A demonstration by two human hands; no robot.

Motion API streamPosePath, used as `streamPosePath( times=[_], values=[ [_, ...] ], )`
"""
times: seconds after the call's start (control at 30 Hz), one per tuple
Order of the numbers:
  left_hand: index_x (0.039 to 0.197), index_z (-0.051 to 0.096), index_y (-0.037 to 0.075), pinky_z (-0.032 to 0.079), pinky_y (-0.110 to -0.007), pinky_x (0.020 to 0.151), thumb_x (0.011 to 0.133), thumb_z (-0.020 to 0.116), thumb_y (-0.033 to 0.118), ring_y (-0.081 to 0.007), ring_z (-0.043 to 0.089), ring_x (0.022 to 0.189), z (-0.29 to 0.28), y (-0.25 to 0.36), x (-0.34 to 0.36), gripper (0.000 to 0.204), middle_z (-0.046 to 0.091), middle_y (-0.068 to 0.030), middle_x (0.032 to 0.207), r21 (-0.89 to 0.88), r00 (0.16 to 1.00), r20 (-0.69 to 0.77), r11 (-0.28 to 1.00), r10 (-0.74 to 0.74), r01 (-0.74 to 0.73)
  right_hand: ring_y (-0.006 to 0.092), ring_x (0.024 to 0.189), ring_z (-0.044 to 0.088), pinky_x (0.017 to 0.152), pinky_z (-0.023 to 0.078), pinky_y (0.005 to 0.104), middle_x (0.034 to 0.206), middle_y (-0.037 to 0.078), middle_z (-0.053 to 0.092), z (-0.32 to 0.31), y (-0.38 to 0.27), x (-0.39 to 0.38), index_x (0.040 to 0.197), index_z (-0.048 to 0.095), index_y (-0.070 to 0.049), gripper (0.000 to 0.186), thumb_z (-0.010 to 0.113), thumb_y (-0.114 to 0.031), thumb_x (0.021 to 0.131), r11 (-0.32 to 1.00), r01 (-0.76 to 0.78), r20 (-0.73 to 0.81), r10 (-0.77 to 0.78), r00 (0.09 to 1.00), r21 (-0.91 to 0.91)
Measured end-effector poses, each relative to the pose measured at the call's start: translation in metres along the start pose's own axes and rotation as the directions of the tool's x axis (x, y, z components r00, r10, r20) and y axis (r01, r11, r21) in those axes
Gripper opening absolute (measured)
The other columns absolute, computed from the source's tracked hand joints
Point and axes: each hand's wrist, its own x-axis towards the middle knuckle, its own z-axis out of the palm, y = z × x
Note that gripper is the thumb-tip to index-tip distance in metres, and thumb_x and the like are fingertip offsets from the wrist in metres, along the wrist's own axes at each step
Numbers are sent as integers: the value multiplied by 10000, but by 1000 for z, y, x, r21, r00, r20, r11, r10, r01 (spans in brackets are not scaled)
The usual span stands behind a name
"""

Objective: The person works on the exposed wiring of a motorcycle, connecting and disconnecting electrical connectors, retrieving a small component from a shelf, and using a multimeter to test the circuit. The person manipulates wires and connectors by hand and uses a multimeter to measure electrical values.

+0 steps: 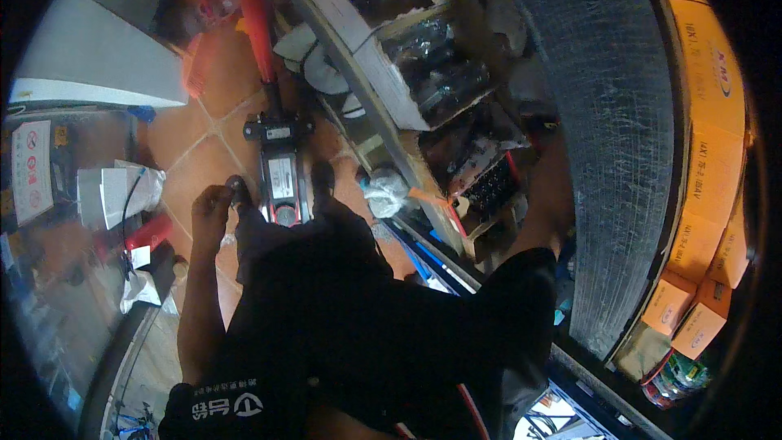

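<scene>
My left hand [212, 205] hangs over the tiled floor with its fingers curled together; whether anything is inside them is hidden. Close to it are my shoe [237, 191] and a floor jack [279, 169] with a red handle, standing between my feet. On the other side my right arm [547, 216] reaches up along the shelf, and my right hand [547, 124] is lost in shadow there, its fingers not readable. Nearest to that arm is an open box [481, 187] of dark parts. Beyond it sits a carton [399, 85] with plastic-wrapped dark items.
A wide dark ribbed panel [607, 138] rises to the right, beside stacked orange boxes [709, 138]. A clear plastic bag [387, 194] hangs at the shelf's edge. Leftward are a white panel [98, 57], papers [118, 195] and a red cylinder [149, 232].
</scene>
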Motion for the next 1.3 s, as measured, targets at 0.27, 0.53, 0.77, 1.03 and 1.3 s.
streamPosePath(
  times=[0.27,0.53,0.77,1.03,1.3],
  values=[
    [912,635,23,289,-211,468,893,618,204,-28,362,523,16,-9,9,182,463,58,624,-46,1000,31,999,4,-2,274,857,614,761,489,380,952,183,599,-15,-3,-2,1161,528,3,298,529,-153,907,999,3,0,-3,1000,-49],
    [887,643,-17,430,-290,603,867,615,220,-132,555,660,9,-6,1,239,618,-65,722,139,999,7,990,-34,32,268,849,614,750,491,374,951,178,598,-3,22,18,1174,518,2,313,535,-156,905,991,-20,14,22,1000,-134],
    [894,634,-12,429,-280,603,864,623,186,-127,540,663,10,-26,-28,201,599,-49,748,58,993,-115,998,35,-29,263,843,615,741,493,369,951,173,597,15,39,34,1186,510,2,326,541,-158,904,986,-44,40,51,998,-161],
    [890,637,17,376,-237,584,876,613,174,-73,456,642,16,-25,-35,159,558,9,749,-42,992,-112,997,-66,62,256,835,615,730,495,364,950,168,596,10,32,32,1199,501,1,342,548,-160,902,990,-22,47,28,998,-141],
    [906,641,3,440,-273,655,856,586,104,-123,539,705,3,-24,-21,126,611,-41,789,-23,997,-59,999,-50,49,250,828,615,720,497,358,949,162,595,-9,5,16,1213,491,1,358,554,-163,900,995,28,73,-21,997,-93]
  ],
)
